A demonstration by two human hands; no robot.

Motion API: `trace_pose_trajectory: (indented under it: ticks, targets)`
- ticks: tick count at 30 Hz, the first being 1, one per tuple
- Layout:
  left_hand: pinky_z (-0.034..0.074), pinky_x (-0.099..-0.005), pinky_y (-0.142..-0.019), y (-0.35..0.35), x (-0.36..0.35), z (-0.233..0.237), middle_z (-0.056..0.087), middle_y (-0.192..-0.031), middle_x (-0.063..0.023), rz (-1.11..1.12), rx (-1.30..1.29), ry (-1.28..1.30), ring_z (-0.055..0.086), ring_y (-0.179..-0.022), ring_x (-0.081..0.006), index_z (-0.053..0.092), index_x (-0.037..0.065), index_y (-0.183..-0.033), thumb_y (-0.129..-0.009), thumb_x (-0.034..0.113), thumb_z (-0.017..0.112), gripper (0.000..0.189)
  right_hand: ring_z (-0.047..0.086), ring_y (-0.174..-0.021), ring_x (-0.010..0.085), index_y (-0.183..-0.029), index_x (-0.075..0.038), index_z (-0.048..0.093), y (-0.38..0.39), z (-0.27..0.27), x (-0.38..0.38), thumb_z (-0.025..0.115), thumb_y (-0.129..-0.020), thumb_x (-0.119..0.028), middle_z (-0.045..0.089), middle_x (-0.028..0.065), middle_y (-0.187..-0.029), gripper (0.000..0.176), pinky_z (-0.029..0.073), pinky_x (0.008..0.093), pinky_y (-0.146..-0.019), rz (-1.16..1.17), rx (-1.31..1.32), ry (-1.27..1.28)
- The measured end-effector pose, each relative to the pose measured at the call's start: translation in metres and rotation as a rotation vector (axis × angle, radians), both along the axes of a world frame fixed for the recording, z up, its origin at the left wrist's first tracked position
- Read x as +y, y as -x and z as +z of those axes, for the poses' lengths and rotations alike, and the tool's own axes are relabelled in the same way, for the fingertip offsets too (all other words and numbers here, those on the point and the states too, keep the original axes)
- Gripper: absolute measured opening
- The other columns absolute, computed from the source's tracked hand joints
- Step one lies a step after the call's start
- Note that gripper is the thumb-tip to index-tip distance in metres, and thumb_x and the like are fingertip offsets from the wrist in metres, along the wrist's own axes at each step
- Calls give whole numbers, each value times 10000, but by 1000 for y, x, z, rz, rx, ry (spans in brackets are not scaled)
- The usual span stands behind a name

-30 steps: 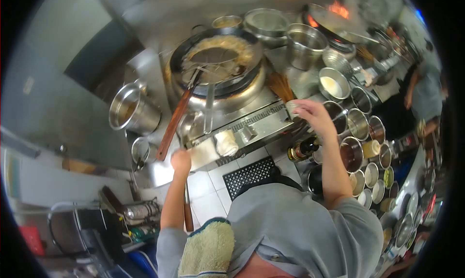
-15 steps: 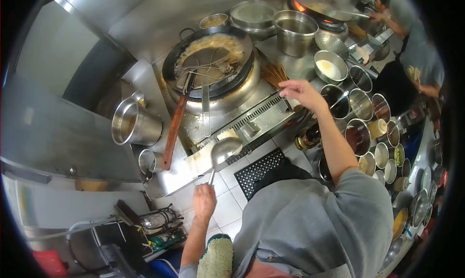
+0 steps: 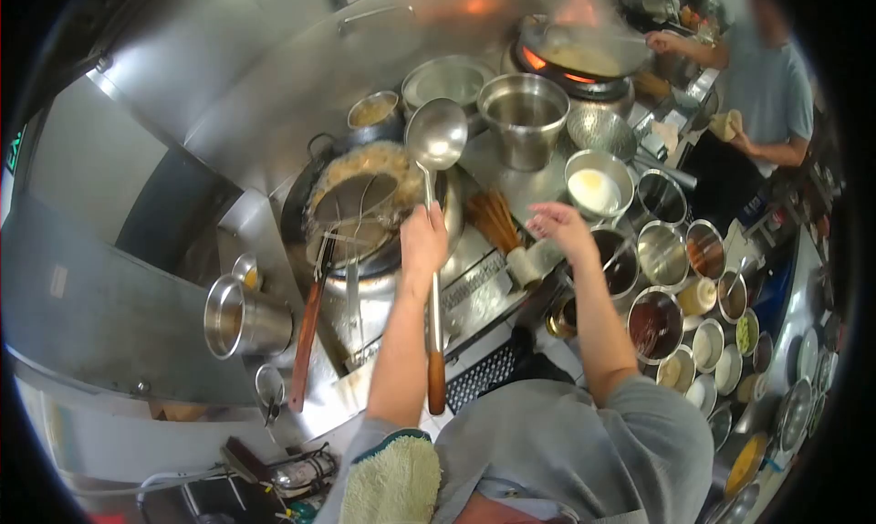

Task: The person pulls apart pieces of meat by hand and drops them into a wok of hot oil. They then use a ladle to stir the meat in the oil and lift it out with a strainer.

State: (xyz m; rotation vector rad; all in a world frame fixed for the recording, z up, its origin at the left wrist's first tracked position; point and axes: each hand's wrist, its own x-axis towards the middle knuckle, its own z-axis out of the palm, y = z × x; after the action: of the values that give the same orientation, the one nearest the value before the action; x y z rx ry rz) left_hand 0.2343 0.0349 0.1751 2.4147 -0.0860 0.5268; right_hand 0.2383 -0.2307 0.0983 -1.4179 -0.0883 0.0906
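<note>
My left hand (image 3: 425, 241) is wrapped round the metal handle of a large ladle (image 3: 438, 133). The ladle's bowl points up and away, over the right edge of a wok (image 3: 297, 200); its wooden grip hangs below my hand. Bubbling oil fills the wok, with a strainer (image 3: 358, 200) resting over it. The strainer's long wooden handle reaches toward me. Off to the right, my right hand (image 3: 558, 227) hovers with its fingers partly bent and apart, holding nothing. It is between a bundle of bamboo sticks (image 3: 493, 218) and a bowl with white contents (image 3: 598, 192).
A tall metal pot (image 3: 525, 122) and a wide pan (image 3: 447, 84) stand behind. Several seasoning containers (image 3: 655, 323) crowd the right. At the back right, a co-worker (image 3: 766, 95) handles a second wok (image 3: 584, 60) over flames. A metal pot (image 3: 239, 319) is at the left.
My left hand has moved up and forward, bringing the ladle from the counter's front edge to beside the wok. My right hand stays empty. The view has shifted slightly.
</note>
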Motion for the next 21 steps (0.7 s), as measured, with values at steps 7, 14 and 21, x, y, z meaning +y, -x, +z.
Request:
trace_pose_trajectory:
  ticks: [7, 14, 21]
  targets:
    - [489, -446, -862, -255, -30, 1, 635, -1000, -263, 142, 352, -356, 617, -970, -392, 667, -40, -930, -887, 244, 466, 350, 617, -756, 109, -1116, -1, 599, -73, -38, 38, 570, -900, -85, 689, 74, -875, 234, 480, 229, -687, 149, 73, -228]
    - [495, -410, -879, -396, -38, -46, 640, -1071, -204, 228, 474, -393, 610, -1033, -347, 669, -7, -993, -822, 191, 512, 305, 619, -842, 117, -1201, -5, 549, -126, -39, 16, 584, -894, -84, 673, 73, -960, 318, 489, 245, -722, 159, 136, -240]
    - [514, -376, -674, -482, -14, -150, 640, -976, -164, -38, 518, -43, 635, -783, -298, 666, 27, -878, -825, 94, 503, 184, 617, -851, 136, -1228, -27, 537, -172, -49, 22, 601, -875, -80, 668, 80, -964, 363, 498, 255, -728, 171, 169, -48]
